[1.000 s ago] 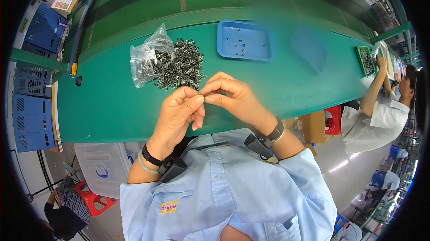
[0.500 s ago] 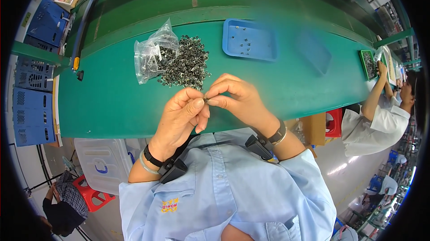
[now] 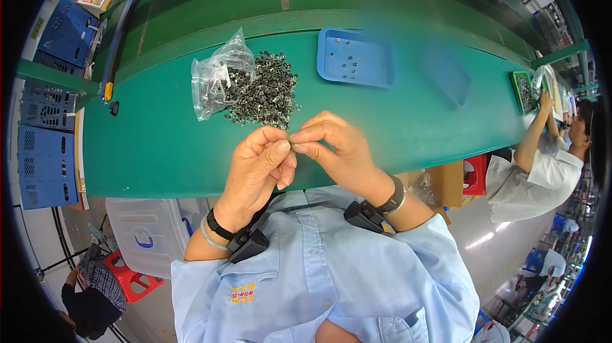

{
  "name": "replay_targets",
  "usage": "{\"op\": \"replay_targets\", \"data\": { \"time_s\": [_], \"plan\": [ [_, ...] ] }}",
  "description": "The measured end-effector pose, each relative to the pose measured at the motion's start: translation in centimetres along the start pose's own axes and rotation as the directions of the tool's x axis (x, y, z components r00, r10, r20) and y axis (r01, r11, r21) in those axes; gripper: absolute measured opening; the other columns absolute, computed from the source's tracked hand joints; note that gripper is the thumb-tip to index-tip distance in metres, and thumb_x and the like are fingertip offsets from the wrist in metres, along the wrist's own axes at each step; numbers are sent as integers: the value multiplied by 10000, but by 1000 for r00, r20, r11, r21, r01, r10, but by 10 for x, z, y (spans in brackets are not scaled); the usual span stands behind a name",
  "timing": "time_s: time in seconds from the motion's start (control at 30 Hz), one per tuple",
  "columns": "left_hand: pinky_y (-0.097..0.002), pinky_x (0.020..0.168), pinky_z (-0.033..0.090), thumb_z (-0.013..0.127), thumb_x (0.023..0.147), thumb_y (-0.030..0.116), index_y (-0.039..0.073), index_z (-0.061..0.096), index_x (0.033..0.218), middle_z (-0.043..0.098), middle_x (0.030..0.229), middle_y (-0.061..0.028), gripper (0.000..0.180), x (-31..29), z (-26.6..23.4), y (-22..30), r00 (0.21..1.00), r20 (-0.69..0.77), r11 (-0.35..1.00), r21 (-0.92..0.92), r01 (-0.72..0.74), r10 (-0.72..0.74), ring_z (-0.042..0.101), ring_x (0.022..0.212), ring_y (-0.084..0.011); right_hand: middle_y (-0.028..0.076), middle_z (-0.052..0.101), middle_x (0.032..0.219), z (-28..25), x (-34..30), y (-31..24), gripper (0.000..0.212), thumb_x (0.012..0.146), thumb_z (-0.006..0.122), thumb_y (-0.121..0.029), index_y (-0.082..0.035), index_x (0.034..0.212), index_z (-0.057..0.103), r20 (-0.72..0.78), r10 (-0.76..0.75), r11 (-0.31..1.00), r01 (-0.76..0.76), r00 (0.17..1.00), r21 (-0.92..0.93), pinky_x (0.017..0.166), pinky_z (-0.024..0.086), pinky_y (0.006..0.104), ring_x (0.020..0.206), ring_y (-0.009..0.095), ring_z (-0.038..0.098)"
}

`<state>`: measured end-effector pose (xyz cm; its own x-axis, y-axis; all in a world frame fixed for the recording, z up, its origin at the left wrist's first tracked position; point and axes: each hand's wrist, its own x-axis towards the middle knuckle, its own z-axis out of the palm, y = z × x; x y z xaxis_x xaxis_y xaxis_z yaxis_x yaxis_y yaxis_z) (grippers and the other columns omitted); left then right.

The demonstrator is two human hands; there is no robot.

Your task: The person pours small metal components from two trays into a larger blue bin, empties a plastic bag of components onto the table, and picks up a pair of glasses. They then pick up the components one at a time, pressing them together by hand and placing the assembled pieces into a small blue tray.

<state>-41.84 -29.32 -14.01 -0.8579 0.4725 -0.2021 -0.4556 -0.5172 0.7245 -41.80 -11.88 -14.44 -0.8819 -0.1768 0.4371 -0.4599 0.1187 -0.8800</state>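
Just in front of the pile, my left hand (image 3: 258, 161) and my right hand (image 3: 331, 143) meet fingertip to fingertip. Both are pinched closed around something very small that the fingers almost wholly cover; a dark bit of it showed there a moment before. Beyond my fingertips lies a heap of small black and metallic parts (image 3: 264, 91). A clear plastic bag (image 3: 213, 85) rests against the heap's left side, with some of the parts in its mouth. To the right, a blue tray (image 3: 331, 75) has several of the small parts scattered in it.
All this is on a green tabletop (image 3: 153, 145). A blurred blue shape (image 3: 449, 78) shows right of the tray. At the far right a co-worker (image 3: 539, 171) reaches toward a green tray of parts (image 3: 524, 93). A lidded clear bin (image 3: 143, 225) stands below the table at left.
My right hand has shifted slightly left, its fingertips closing in on my left ones, and the small dark piece is now less visible. My left hand has hardly moved.
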Motion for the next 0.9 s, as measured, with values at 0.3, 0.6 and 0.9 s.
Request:
{"op": "replay_targets", "data": {
  "time_s": [0.3,0.6,0.9],
  "plan": [
    [-222,426,401,579,924,143,42,555,970,604,717,-60,113,-1,4,2,1000,-20,1000,28,0,0,534,515,-106,41,630,853,0,-3,2,94,822,675,-80,-78,911,645,7,19,1000,-20,1000,11,686,489,289,792,180,601],
    [-224,438,409,555,937,147,34,542,966,604,726,-63,117,0,3,5,1000,-12,995,97,26,-24,542,531,-113,54,633,858,0,-4,5,131,793,682,-25,-61,914,648,-6,42,998,-42,999,48,680,501,291,793,184,604],
    [-229,451,403,532,952,168,39,537,994,602,750,-73,136,-1,5,5,999,0,999,36,38,-38,539,549,-122,57,636,874,-1,-4,7,141,793,685,-28,-59,926,651,-9,24,1000,-24,1000,20,703,502,290,818,185,607]
  ]
}}
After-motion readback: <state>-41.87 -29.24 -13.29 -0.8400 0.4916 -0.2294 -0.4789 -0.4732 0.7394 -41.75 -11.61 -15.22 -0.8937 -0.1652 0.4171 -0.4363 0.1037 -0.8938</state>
